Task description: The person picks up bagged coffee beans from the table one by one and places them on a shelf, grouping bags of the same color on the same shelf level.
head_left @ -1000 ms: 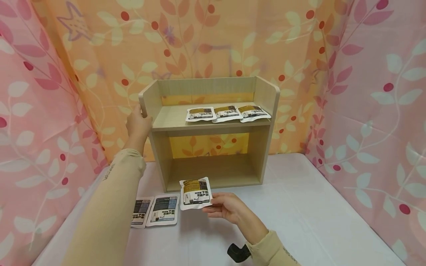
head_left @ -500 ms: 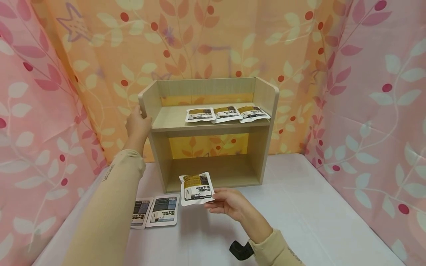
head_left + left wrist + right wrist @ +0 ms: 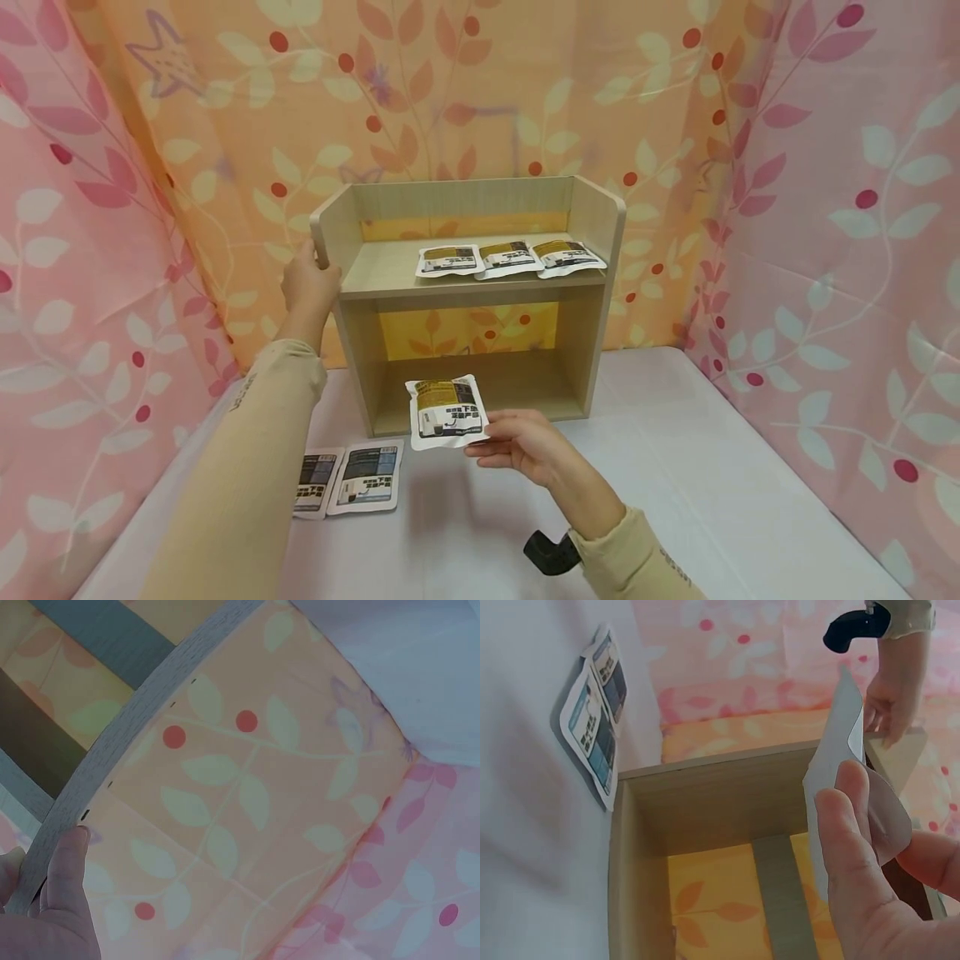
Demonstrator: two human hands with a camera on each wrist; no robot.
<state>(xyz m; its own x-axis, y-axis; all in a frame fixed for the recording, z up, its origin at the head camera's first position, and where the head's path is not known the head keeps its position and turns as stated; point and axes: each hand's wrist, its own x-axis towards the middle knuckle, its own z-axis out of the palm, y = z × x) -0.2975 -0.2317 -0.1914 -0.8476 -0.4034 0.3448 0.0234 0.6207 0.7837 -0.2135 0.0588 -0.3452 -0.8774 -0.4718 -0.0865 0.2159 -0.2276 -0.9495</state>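
Observation:
My right hand point(image 3: 525, 446) pinches a white pouch with a brown-and-yellow label point(image 3: 447, 412) by its lower right corner, thumb on top and fingers beneath. The pouch hangs above the table, in front of the shelf's lower opening. In the right wrist view this pouch point(image 3: 832, 765) shows nearly edge-on between fingers and thumb. My left hand point(image 3: 309, 283) grips the left side panel of the wooden shelf point(image 3: 472, 287); its fingers point(image 3: 67, 859) lie against the panel's outer face in the left wrist view. Three matching yellow-labelled pouches point(image 3: 510, 258) lie in a row on the upper shelf, toward the right.
Two blue-labelled pouches point(image 3: 366, 477) lie on the white table point(image 3: 675, 492) left of the held pouch, one partly hidden by my left sleeve. Patterned curtains point(image 3: 465, 92) hang behind and on both sides. A black device point(image 3: 551, 552) sits at my right wrist.
My right hand has lifted the pouch higher and slightly to the right, off toward the shelf's lower opening. The left hand stays on the side panel.

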